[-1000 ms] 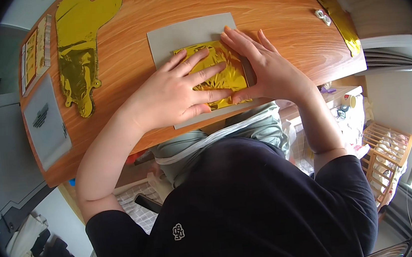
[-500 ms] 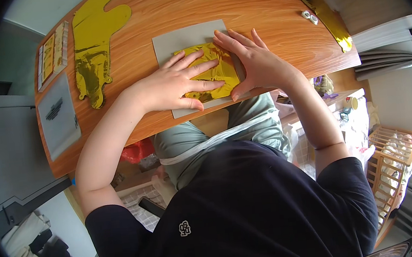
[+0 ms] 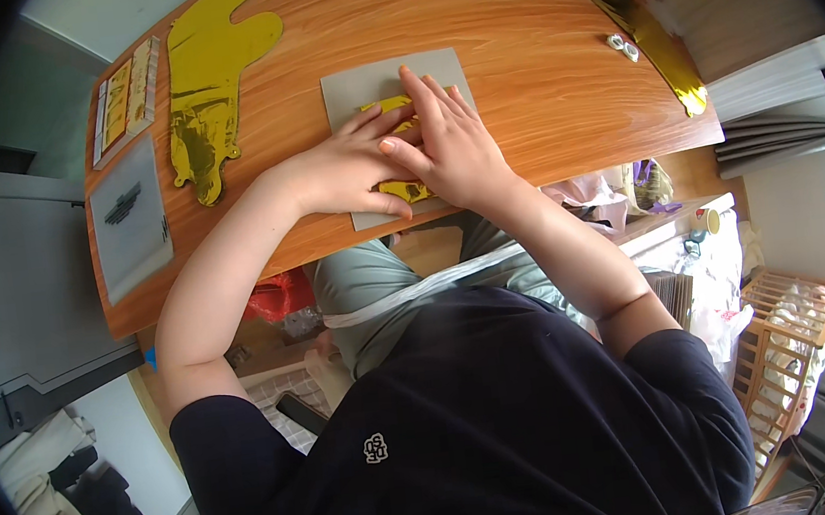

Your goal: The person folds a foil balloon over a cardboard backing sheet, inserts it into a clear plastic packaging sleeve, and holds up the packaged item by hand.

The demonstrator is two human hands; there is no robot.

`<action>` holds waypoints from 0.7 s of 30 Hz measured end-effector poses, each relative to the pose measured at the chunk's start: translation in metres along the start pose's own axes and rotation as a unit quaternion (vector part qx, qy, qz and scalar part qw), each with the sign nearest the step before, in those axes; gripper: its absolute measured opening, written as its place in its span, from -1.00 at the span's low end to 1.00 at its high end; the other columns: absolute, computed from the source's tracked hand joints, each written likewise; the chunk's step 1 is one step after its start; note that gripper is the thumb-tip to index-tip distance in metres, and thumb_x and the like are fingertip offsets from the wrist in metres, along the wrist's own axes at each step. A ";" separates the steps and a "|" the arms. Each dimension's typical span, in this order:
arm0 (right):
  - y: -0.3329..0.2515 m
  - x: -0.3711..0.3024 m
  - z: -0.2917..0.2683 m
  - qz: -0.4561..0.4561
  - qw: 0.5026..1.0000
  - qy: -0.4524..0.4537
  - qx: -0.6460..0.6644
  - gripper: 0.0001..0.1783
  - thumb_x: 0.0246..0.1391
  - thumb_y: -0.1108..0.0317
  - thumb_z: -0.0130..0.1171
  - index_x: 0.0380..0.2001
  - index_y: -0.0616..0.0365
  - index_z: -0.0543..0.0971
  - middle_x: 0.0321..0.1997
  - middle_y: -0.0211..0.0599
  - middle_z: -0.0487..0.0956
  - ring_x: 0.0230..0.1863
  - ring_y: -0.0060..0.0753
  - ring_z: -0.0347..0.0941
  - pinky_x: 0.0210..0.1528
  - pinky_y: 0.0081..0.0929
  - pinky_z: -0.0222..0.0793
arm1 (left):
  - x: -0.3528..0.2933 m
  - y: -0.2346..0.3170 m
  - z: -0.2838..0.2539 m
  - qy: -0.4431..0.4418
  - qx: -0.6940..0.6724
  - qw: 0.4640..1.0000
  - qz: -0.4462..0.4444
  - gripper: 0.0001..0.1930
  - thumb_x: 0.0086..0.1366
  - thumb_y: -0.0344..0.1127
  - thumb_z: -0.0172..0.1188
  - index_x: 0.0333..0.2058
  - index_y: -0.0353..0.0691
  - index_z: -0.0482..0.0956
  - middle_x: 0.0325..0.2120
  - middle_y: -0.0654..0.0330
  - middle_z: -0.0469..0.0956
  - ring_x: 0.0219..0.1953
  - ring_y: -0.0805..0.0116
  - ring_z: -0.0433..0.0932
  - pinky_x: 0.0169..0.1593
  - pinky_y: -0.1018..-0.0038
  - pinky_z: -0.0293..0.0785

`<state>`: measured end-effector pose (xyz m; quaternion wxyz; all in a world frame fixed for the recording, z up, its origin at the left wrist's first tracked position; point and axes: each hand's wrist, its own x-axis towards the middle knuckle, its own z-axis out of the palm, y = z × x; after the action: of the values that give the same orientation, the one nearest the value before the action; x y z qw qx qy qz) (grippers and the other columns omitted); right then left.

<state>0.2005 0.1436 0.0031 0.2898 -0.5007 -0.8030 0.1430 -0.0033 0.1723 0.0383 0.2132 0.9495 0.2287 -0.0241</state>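
Shifted left, the open right hand (image 3: 464, 160) overlaps the spread left hand (image 3: 338, 173), neither gripping the folded gold foil (image 3: 406, 192), likely light, slippery, best held by its edges.

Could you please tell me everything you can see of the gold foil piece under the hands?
The gold foil piece looks thin, shiny and creased, like metallic film. It lies flat on the grey board, within its edges where visible. The left hand appears to rest on it, fingers spread; the right hand covers its right part, though contact there is unclear. Its full outline is hidden.
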 end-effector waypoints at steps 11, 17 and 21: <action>0.001 0.007 0.006 -0.010 0.999 0.030 0.016 0.06 0.26 -0.43 0.01 0.45 0.32 0.21 0.37 0.23 0.41 0.50 0.16 0.20 0.56 -0.06 0.00 | -0.004 -0.016 0.017 0.139 -0.109 0.984 0.030 -0.26 -0.08 0.00 0.63 0.11 -0.14 0.69 0.48 0.04 0.20 0.57 -0.01 -0.03 0.57 0.08 -0.06; 0.009 0.002 0.022 -0.070 0.989 0.094 -0.086 0.14 0.17 -0.59 -0.08 0.44 0.22 0.29 0.40 0.09 0.41 0.50 0.14 0.21 0.54 0.00 0.03 | -0.016 -0.007 0.034 0.257 -0.082 0.956 -0.115 0.24 -0.17 0.05 0.66 0.48 -0.08 0.17 0.44 -0.03 0.26 0.51 -0.03 0.13 0.53 0.01 0.03; 0.005 0.002 0.024 -0.077 0.986 0.077 -0.130 0.11 0.15 -0.61 -0.09 0.41 0.15 0.36 0.43 0.01 0.40 0.51 0.09 0.20 0.53 0.03 0.04 | -0.022 -0.002 0.039 0.239 0.045 0.958 -0.153 0.23 -0.02 0.19 0.56 0.51 -0.15 0.08 0.45 -0.07 0.22 0.54 0.00 0.09 0.56 -0.04 -0.08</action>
<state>0.1888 0.1490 -0.0173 0.2934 -0.4804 -0.8261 -0.0243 -0.0220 0.1482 0.0051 0.1030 0.8898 0.4146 0.1606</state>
